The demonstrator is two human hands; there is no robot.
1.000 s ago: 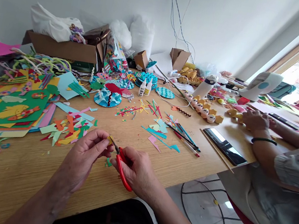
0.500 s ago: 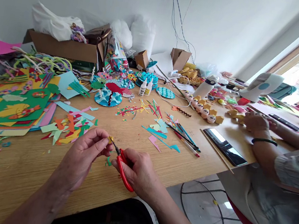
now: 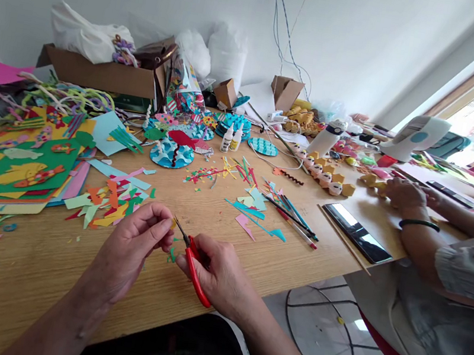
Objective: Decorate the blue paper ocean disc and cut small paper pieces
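Observation:
My right hand (image 3: 224, 274) is closed around the red handles of a pair of scissors (image 3: 197, 278), whose dark, narrow blades point up and to the left. Between the thumb and fingers of my left hand (image 3: 136, 248) is a tiny yellow paper piece (image 3: 174, 224), mostly covered by the fingertips. The blade tips are right at its edge; whether they touch it is too small to tell. Just below the blades, small green paper bits (image 3: 172, 254) lie on the wooden table (image 3: 131, 305).
Coloured paper scraps (image 3: 110, 199) lie beyond my left hand, with a stack of paper sheets (image 3: 47, 195) further left. Pencils (image 3: 291, 216), glue bottles (image 3: 227, 138), a blue decorated disc (image 3: 163, 157) and a phone (image 3: 356, 232) stand or lie beyond. At right, another person's hand (image 3: 405, 195) rests over the table.
Less of the yellow paper piece shows at my left fingertips. The scissors have shifted very slightly, while both hands stay in nearly the same place.

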